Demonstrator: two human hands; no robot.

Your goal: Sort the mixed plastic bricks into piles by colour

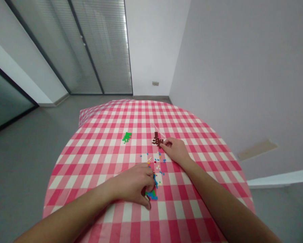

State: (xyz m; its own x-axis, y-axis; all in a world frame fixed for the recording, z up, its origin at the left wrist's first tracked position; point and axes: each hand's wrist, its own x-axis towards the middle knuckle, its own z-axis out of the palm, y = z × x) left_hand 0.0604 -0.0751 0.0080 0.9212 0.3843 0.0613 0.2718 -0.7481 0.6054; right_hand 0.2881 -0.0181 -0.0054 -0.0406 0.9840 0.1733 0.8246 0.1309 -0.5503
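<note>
My left hand [138, 180] rests palm-down near the front of the table, its fingers curved and the thumb apart from them. Between thumb and fingers lies a cluster of small blue and green plastic pieces [152, 195], partly covered by the hand. My right hand [176, 150] is at the right edge of a pile of small dark brown pieces [157, 140]. Its thumb and forefinger are pinched together there; whatever is between the tips is too small to make out. Loose blue, white, yellow and red pieces [156, 162] lie scattered between the two hands.
A heap of small green pieces [127, 137] sits left of the brown pile. Everything lies on a rounded table with a red-and-white checked tablecloth [95, 162]. Beyond it are a white wall [154, 50] and glass partitions with blinds [103, 44]; another wall rises on the right.
</note>
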